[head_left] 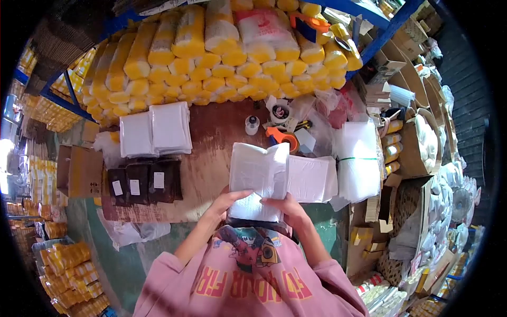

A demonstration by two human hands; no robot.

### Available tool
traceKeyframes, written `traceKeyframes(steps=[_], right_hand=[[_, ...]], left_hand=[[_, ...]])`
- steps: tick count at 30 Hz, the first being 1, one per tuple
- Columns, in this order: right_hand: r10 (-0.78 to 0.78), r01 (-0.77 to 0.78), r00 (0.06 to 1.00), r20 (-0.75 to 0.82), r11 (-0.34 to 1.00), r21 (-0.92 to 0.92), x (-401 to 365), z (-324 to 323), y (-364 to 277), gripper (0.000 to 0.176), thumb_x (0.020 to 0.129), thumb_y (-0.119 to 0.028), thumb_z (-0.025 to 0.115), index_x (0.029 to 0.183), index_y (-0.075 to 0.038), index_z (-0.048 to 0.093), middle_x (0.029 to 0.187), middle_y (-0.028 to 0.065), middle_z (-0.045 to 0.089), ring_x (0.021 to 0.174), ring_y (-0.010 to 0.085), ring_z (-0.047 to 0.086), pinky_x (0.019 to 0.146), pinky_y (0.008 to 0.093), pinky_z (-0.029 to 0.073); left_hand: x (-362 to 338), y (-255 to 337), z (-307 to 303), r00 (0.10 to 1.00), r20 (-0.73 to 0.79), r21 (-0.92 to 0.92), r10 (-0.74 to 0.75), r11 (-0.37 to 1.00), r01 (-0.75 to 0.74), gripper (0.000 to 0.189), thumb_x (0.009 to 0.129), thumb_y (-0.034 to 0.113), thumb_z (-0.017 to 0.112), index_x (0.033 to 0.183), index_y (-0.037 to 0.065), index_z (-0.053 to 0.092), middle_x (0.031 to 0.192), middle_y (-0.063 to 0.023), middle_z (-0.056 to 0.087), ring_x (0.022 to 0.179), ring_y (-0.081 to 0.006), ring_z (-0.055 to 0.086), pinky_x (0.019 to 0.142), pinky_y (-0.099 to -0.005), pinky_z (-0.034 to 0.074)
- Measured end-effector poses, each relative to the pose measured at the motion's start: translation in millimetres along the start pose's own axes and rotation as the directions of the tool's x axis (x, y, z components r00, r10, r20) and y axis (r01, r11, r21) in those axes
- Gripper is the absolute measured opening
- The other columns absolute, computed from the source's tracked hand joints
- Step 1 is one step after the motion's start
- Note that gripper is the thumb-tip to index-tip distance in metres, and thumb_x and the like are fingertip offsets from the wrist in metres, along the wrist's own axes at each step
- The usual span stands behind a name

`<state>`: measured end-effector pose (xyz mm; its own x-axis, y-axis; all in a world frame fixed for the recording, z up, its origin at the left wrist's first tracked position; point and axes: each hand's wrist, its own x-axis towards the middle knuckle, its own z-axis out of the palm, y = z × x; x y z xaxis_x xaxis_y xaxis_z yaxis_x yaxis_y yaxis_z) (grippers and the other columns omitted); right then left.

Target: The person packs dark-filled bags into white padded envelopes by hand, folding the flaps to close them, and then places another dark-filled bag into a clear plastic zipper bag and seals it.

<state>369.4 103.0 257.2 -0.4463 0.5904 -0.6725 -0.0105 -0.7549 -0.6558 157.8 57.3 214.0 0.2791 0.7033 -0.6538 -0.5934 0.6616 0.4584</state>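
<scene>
In front of my body, at the near edge of the table (211, 206), I hold a pack of whitish, see-through plastic bags (259, 169) upright. My left hand (228, 203) grips its lower left side, with the thumb laid across the front. On the opposite side my right hand (287, 206) has its thumb on the face of the pack. The other fingers of both hands are mostly hidden behind it. Right beside the pack lies a flat white stack (314, 178). An orange tape dispenser (284, 138) sits just beyond the pack.
White packs (170, 128) and dark labelled packs (163, 179) lie at the left. A small bottle (252, 125) stands mid-table. Banded plastic sheets (359, 161) lie at the right. Yellow-and-white rolls (211, 74) are piled behind. Cardboard boxes (79, 170) flank the table.
</scene>
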Motion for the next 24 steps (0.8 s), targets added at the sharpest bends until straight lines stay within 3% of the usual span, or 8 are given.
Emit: traceKeyframes(steps=[1,2,5,7,9,14,17,24], right_hand=[[0.023,-0.023,1.000,-0.002,1.000,0.020,6.9,-1.6,1.1,0.042,0.079,-0.011,0.074,0.116,0.004,0.059,0.103,0.0101,0.066,0.092,0.0200,0.063,0.080,0.0341,0.051],[0.068,-0.068,0.998,0.008,0.998,0.017,14.2,-3.1,-3.3,0.041,0.080,-0.011,0.074,0.115,0.004,0.059,0.102,0.0111,0.066,0.088,0.0210,0.065,0.077,0.0341,0.055],[0.300,-0.311,0.950,0.090,0.935,0.171,43.1,-10.4,3.8,0.040,0.080,-0.012,0.074,0.115,0.002,0.059,0.101,0.0125,0.066,0.085,0.0220,0.067,0.073,0.0324,0.057],[0.384,-0.396,0.918,0.099,0.903,0.166,47.3,-7.1,8.5,0.040,0.080,-0.011,0.073,0.115,0.002,0.057,0.100,0.0147,0.067,0.085,0.0239,0.067,0.071,0.0361,0.059],[0.442,-0.452,0.892,0.096,0.883,0.125,47.7,-2.9,12.0,0.041,0.081,-0.011,0.073,0.116,0.002,0.057,0.100,0.0151,0.067,0.085,0.0243,0.068,0.070,0.0384,0.060],[0.513,-0.529,0.848,0.135,0.837,0.144,64.8,1.5,25.4,0.047,0.080,-0.015,0.074,0.121,-0.002,0.055,0.103,0.0152,0.067,0.086,0.0269,0.067,0.074,0.0407,0.059],[0.527,-0.559,0.821,0.219,0.819,0.125,82.0,1.8,38.9,0.041,0.086,-0.020,0.068,0.120,-0.001,0.055,0.103,0.0163,0.067,0.086,0.0264,0.067,0.075,0.0410,0.058],[0.548,-0.591,0.778,0.307,0.804,0.062,104.5,0.3,82.5,0.040,0.089,-0.028,0.065,0.116,0.000,0.059,0.107,0.0165,0.066,0.089,0.0250,0.066,0.080,0.0363,0.055]], left_hand=[[11.7,-4.5,-8.6,0.999,0.011,-0.053,-0.031,0.998,0.031,0.048,0.082,0.012,0.072,0.124,-0.001,0.053,0.113,-0.0123,0.064,0.100,-0.0214,0.064,0.084,-0.0339,0.054],[23.2,-7.1,-17.9,0.987,0.050,-0.214,-0.154,0.963,0.161,0.038,0.086,0.018,0.069,0.117,-0.001,0.059,0.106,-0.0107,0.067,0.089,-0.0223,0.068,0.079,-0.0385,0.057],[14.4,10.2,-12.0,0.963,0.082,-0.251,-0.258,0.930,0.270,0.034,0.086,0.016,0.068,0.113,-0.001,0.059,0.102,-0.0136,0.068,0.087,-0.0255,0.068,0.077,-0.0413,0.058],[5.0,3.8,-16.9,0.947,0.048,-0.301,-0.319,0.899,0.318,0.032,0.087,0.017,0.067,0.112,-0.002,0.060,0.099,-0.0150,0.068,0.085,-0.0266,0.068,0.076,-0.0436,0.058],[12.5,-20.4,-40.4,0.971,-0.024,-0.303,-0.238,0.927,0.219,0.029,0.088,0.017,0.064,0.111,0.000,0.060,0.097,-0.0156,0.068,0.085,-0.0278,0.068,0.075,-0.0455,0.057],[-1.0,-15.4,-39.8,0.961,0.032,-0.435,-0.273,0.862,0.260,0.034,0.088,0.017,0.064,0.116,-0.001,0.058,0.105,-0.0166,0.066,0.090,-0.0288,0.067,0.080,-0.0462,0.056],[16.5,-31.1,-71.0,0.968,-0.009,-0.411,-0.251,0.883,0.226,0.036,0.090,0.018,0.062,0.120,-0.001,0.055,0.110,-0.0171,0.065,0.093,-0.0292,0.066,0.083,-0.0458,0.055],[15.3,-55.7,-106.0,0.956,-0.131,-0.321,-0.264,0.923,0.211,0.034,0.092,0.023,0.061,0.118,0.000,0.059,0.111,-0.0148,0.065,0.097,-0.0243,0.065,0.087,-0.0358,0.053]])
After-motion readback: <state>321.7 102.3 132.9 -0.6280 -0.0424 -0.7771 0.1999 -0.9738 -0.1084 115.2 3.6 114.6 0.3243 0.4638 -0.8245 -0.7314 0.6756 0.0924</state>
